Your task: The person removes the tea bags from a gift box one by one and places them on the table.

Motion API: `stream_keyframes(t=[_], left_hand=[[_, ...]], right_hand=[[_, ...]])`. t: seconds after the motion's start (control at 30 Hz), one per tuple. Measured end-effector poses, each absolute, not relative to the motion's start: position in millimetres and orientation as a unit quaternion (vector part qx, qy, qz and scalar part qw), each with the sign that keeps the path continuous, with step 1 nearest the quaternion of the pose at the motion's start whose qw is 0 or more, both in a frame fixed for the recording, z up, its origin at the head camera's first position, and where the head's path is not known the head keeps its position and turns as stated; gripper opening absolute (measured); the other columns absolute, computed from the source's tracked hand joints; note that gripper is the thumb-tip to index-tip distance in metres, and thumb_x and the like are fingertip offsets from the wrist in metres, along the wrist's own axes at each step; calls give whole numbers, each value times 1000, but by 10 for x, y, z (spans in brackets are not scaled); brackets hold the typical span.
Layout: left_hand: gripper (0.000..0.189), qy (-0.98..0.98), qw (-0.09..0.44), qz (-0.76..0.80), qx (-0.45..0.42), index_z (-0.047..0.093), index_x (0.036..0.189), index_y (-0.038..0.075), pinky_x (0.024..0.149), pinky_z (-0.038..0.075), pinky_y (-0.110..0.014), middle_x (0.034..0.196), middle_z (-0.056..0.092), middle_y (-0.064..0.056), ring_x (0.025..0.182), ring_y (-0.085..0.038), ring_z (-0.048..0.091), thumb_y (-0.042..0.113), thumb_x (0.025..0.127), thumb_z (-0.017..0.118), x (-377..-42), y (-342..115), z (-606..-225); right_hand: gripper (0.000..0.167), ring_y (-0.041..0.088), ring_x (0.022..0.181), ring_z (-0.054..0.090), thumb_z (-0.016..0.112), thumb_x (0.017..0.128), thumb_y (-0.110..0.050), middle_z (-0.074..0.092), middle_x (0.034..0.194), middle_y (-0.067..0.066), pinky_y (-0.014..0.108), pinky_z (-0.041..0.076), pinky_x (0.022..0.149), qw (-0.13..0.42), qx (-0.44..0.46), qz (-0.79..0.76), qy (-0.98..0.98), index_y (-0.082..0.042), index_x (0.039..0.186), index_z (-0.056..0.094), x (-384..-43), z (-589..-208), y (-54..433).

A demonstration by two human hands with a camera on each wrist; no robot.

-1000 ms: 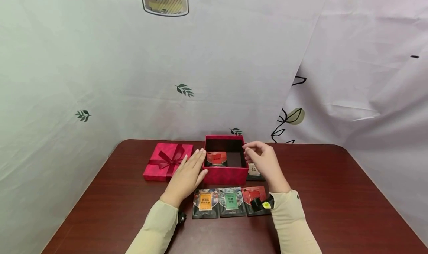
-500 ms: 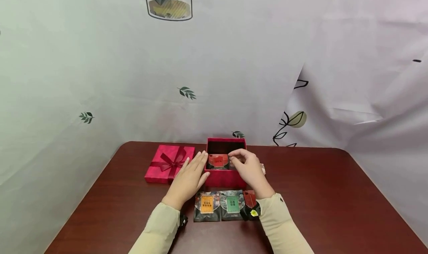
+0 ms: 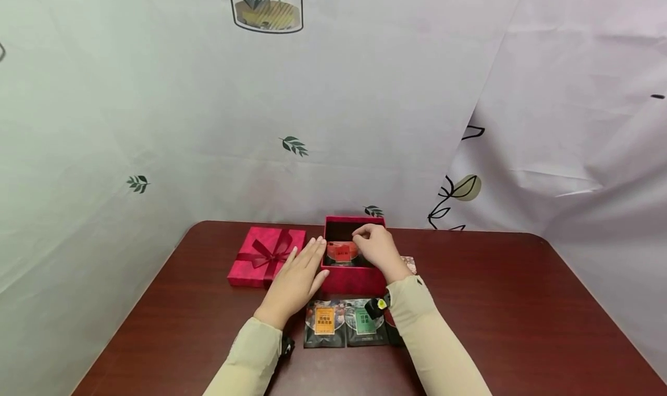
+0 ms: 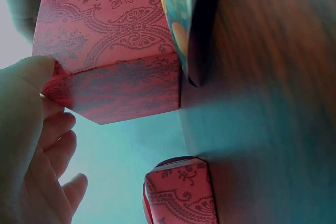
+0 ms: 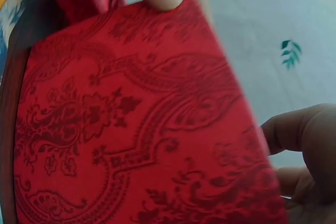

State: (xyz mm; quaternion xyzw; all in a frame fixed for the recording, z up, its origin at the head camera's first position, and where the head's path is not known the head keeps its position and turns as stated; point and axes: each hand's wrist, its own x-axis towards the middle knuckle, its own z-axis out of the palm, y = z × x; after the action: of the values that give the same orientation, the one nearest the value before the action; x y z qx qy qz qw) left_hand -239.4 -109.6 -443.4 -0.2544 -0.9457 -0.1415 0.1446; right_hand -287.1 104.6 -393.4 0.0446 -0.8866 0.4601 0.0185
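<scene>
A red patterned gift box [image 3: 351, 281] stands at the back of the table without its lid. One sachet with a red label [image 3: 342, 255] is inside it, in the front left part. My left hand [image 3: 293, 285] lies along the box's left side with its fingers straight. In the left wrist view the thumb touches a corner of the box [image 4: 113, 30]. Over the box's opening is my right hand [image 3: 379, 249], fingers bent, its fingertips just above the sachet's upper right corner. I cannot tell whether they pinch anything.
The matching lid [image 3: 247, 273], tied with a dark red ribbon bow, sits left of the box. In front lie sachets with an orange label [image 3: 324, 322] and a green label [image 3: 365, 325], plus one mostly behind the right sleeve [image 3: 424, 318]. Another sachet [image 3: 410, 264] shows right of the box.
My right hand has moved left from the box's right rim, over the opening, to above the red-labelled sachet. The left hand has stayed against the box's left side.
</scene>
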Motion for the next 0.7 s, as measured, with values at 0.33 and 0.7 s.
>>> stream_keyframes(t=[0.33, 0.7], left_hand=[[68, -942, 148, -148, -260, 34, 159, 7, 121, 24, -54, 163, 35, -10, 152, -26, 29, 39, 103, 58, -2379, -1094, -4399], [67, -944, 142, -151, -257, 35, 158, 6, 121, 25, -53, 162, 35, -10, 152, -25, 28, 38, 104, 58, -2374, -1090, -4389]], right_hand=[[28, 23, 79, 65, 58, 99, -19, 71, 91, 11, 40, 55, 75, -35, -3, 418, -908, 1, 108, 74, -3017, -4013, 967], [31, 15, 47, 37, 56, 103, -25, 42, 58, 2, 31, 37, 51, -116, -31, 392, -912, -5, 79, 59, -3045, -4055, 920]])
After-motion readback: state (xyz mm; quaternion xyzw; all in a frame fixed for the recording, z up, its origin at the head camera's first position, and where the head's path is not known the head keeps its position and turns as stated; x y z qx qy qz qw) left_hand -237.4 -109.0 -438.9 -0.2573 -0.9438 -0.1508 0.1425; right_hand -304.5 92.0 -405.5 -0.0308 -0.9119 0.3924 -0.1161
